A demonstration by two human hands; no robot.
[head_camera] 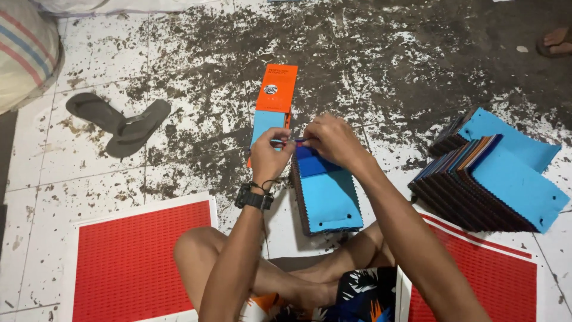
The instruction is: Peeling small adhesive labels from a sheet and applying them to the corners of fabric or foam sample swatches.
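I sit on the floor with a stack of fabric swatches [329, 200] in front of me, its top swatch light blue. My left hand [269, 156], with a black watch on the wrist, and my right hand [331, 139] meet at the stack's far end. Together they pinch a thin blue strip [291, 141] between their fingertips. Just beyond my left hand lies an orange card cover [277, 88] with a light blue swatch [266, 126] on its near part.
Two more swatch stacks [488, 176] with light blue tops lie at the right. Red mats with white borders lie at the lower left [134, 262] and lower right [491, 277]. A pair of dark sandals [119, 122] rests on the stained tile floor. Another person's foot [557, 40] shows at the top right.
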